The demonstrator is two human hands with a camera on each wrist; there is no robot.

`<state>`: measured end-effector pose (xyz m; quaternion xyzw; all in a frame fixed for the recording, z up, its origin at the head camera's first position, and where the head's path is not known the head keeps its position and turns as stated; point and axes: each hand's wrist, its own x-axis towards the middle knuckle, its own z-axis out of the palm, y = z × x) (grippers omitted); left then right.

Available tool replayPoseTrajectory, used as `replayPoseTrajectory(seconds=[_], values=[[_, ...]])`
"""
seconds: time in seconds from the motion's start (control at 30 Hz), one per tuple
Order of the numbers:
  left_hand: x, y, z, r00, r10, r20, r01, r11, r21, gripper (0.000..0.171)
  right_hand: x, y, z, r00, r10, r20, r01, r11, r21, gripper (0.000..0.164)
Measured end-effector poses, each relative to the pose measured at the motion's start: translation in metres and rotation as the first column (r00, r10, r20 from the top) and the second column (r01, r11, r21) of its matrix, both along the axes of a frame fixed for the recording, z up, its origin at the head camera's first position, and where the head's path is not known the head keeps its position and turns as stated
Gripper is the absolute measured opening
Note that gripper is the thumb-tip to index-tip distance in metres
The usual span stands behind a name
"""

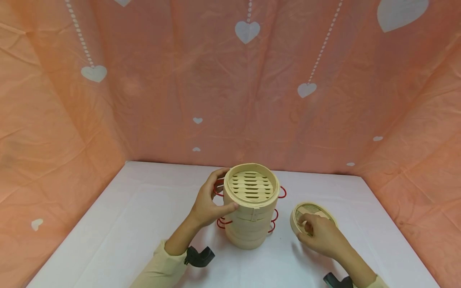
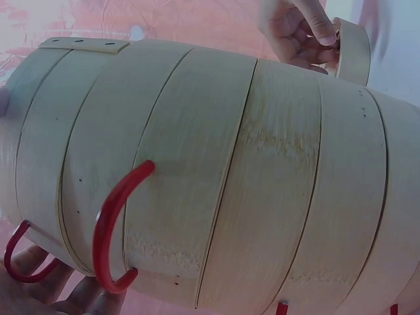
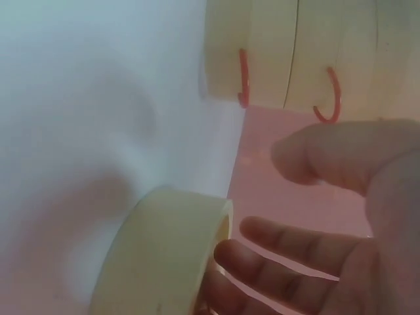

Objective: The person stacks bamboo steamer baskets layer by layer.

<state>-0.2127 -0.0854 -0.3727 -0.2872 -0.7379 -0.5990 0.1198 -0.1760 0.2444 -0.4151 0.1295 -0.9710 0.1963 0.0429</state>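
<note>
A tall stack of round bamboo steamer baskets [image 1: 248, 224] with red loop handles stands upright on the table, its slatted top tier facing up. My left hand [image 1: 212, 200] grips the upper part of the stack from the left, thumb at the front and fingers round the back, near a red handle [image 2: 111, 230]. To the right is a shallow round bamboo lid [image 1: 294, 222], its hollow side up. My right hand [image 1: 320, 236] is over it; the fingertips reach inside the rim. In the right wrist view the thumb stands apart from the lid.
A white table [image 1: 144, 208] bears the steamers. Orange cloth [image 1: 162, 100] with white hearts walls the back and both sides. Each wrist wears a black mount [image 1: 199, 257].
</note>
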Motion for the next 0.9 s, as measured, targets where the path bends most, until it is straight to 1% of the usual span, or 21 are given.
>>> replayPoseTrajectory(seconds=[0.27,0.43,0.53,0.73,0.9], values=[[-0.001,-0.001,-0.001,1.0,-0.02,-0.016,0.02,0.999,0.027,0.08,0.001,0.0,-0.003,0.999,-0.034,0.042,0.034,0.999,0.013,0.021],[-0.002,-0.002,-0.001,1.0,-0.022,-0.016,0.022,0.999,0.029,0.079,0.002,-0.001,-0.005,0.998,-0.039,0.047,0.039,0.999,0.007,0.018],[-0.003,-0.002,-0.002,1.0,-0.022,-0.014,0.022,0.999,0.031,0.079,0.003,-0.001,-0.007,0.998,-0.042,0.04,0.041,0.999,0.014,0.018],[-0.002,-0.002,-0.001,1.0,-0.021,-0.008,0.021,0.999,0.033,0.079,0.004,-0.002,-0.009,0.999,-0.04,0.0,0.04,0.998,0.049,0.017],[-0.001,-0.001,0.0,1.0,-0.019,-0.004,0.019,0.999,0.03,0.079,0.003,-0.002,-0.011,0.999,-0.046,-0.002,0.046,0.997,0.068,0.017]])
